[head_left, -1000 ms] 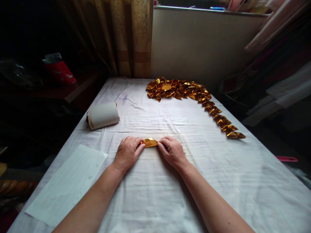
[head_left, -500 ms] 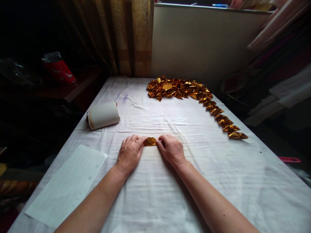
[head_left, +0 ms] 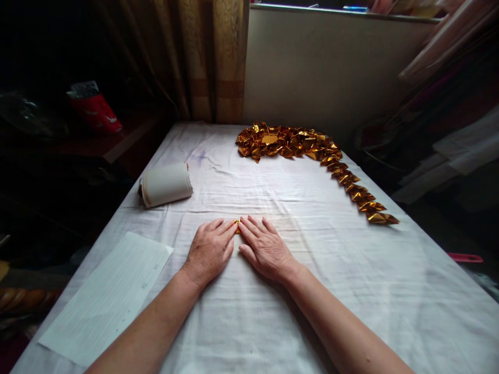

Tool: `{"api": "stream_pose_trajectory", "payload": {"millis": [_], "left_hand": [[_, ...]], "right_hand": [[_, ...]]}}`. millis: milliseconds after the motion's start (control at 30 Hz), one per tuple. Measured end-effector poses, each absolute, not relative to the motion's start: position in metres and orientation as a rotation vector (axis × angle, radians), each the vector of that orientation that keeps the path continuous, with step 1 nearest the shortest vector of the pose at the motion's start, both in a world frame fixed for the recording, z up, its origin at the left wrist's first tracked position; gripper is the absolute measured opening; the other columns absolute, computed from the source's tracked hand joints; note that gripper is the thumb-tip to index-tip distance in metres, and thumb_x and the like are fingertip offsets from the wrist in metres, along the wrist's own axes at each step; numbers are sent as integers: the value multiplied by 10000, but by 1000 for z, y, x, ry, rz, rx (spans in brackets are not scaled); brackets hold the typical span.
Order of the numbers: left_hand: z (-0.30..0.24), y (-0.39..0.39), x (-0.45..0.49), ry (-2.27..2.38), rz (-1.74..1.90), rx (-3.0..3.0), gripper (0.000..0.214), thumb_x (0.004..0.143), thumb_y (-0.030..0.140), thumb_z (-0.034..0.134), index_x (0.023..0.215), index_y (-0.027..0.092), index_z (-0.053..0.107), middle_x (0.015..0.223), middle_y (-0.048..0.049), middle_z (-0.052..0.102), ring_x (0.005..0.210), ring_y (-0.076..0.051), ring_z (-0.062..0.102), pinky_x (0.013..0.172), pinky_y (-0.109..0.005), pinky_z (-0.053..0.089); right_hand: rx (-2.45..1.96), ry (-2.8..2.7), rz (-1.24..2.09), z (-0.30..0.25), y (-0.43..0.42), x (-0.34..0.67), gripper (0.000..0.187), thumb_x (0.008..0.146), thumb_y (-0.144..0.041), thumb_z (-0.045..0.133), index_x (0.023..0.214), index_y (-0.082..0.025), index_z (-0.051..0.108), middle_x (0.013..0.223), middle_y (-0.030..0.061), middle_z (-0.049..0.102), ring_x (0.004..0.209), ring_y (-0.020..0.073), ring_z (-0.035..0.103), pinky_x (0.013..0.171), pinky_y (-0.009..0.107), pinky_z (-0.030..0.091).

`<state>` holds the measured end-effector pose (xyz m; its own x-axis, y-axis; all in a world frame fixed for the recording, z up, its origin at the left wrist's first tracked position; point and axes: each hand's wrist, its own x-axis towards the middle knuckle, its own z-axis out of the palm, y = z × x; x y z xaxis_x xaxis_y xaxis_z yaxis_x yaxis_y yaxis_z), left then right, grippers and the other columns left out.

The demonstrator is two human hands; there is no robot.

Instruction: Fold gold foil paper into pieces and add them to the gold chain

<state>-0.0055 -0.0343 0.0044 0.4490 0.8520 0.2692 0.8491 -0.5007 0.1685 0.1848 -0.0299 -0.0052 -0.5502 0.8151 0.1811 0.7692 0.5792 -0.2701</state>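
My left hand [head_left: 210, 248] and my right hand [head_left: 265, 248] lie flat side by side on the white cloth [head_left: 280, 327], fingers stretched out and fingertips meeting. Between the fingertips only a small corner of a gold foil piece [head_left: 236, 224] shows; the rest is pressed under the fingers. A heap of folded gold foil pieces [head_left: 286, 142] sits at the far end of the table. From it a row of the same pieces [head_left: 360, 196] runs down the right side.
A white roll [head_left: 166, 185] lies on its side at the left. A lined paper sheet [head_left: 109, 296] rests near the front left edge. A red bag [head_left: 95, 110] stands on a dark shelf to the left; a curtain [head_left: 212, 62] hangs behind.
Both hands went from pinching the ends of the gold piece to lying flat over it. They moved together, so the piece is now almost covered.
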Motion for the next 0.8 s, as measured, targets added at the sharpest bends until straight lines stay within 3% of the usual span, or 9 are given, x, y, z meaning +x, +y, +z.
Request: {"api": "stream_pose_trajectory", "payload": {"millis": [133,400,567,800], "left_hand": [[3,-39,-6,1620,433,2716,397,943,259,464,1323,206,566,1361,-42,602,1275,-255,500,1012,-436,398],[-1,-39,-8,1691,436,2720,370,959,265,465,1302,193,582,1338,-42,620,1249,-245,524,1001,-419,401],[3,-30,-12,1716,489,2668,292,936,294,537,1197,225,648,1211,-35,690,1091,-228,592,913,-390,444],[8,-23,-11,1724,480,2690,181,931,309,546,1029,242,682,950,-35,680,859,-209,584,777,-357,443]], "right_hand": [[-1451,-2597,323,-1,-33,180,586,993,-461,358,1507,-183,320,1570,71,288,1459,246,242,1197,513,119],[-1693,-2481,270,-1,-35,185,589,988,-474,350,1491,-167,358,1573,74,273,1467,262,216,1185,511,142],[-1680,-2446,235,-3,-34,187,555,980,-459,383,1464,-189,405,1554,63,336,1451,272,253,1171,516,160],[-1535,-2335,145,-6,-29,190,416,952,-364,477,1325,-202,561,1435,79,520,1335,292,421,1108,478,282]]}}
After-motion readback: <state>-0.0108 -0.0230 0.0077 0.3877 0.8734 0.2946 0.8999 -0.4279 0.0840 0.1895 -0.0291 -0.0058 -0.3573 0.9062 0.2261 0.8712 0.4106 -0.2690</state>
